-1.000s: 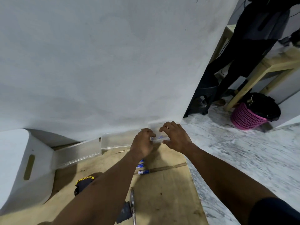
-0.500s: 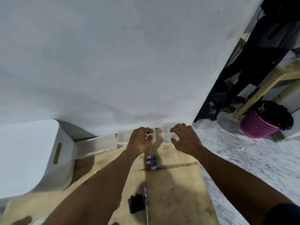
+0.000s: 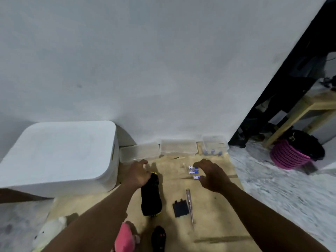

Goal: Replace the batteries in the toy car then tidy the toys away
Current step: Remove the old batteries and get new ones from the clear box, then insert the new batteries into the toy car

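Left hand (image 3: pixel 139 174): my fingers are wrapped around the far end of the car (image 3: pixel 151 195), which lies black side up on the board (image 3: pixel 214 211), left of its middle.
Right hand (image 3: pixel 211 176): my fingers are spread and curled, gripping nothing, hovering just beside the batteries (image 3: pixel 193 172).
Batteries: three blue-and-white cells in a short row, towards the board's far right corner.
Cover (image 3: pixel 180 209): a small black plate flat on the board, right of the car.
Screwdriver (image 3: pixel 189 204): touching the cover's right side, tip towards the near edge.
Tubs (image 3: pixel 178 146): three clear ones along the far edge, against the wall.
Bin (image 3: pixel 60 153): white, at the far left corner.
Plush toys (image 3: pixel 125 236): pink and white, blurred, at the near left.
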The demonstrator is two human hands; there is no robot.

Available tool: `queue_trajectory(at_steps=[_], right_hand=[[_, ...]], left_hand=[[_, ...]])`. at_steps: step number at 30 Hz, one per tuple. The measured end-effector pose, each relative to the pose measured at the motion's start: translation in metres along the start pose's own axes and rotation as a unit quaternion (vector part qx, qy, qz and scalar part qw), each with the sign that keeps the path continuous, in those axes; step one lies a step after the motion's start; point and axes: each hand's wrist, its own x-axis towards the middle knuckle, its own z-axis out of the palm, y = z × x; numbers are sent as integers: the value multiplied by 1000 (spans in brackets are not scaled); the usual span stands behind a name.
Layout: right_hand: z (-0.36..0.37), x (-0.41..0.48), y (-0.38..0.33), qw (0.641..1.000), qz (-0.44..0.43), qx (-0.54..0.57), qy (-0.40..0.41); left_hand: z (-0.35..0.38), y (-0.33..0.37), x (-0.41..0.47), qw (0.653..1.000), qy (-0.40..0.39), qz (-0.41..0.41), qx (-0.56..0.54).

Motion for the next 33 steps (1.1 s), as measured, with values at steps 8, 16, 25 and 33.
queue_trajectory(at_steps=[8,16,25,33], right_hand=[[12,-2,-24,989,96,-42,-106],[29,33,-10,962,114,-101,-225],[48,46,-3,972,80,-121,-187],[64,38,0,976,155,-58,-140]], left_hand=[[21,-44,-16,985,-82,-125,-92],[45,-46,-8,952,-115,-190,-209],[50,-51,1,929,-119,-188,-296],[48,-41,2,884,-106,-188,-414]])
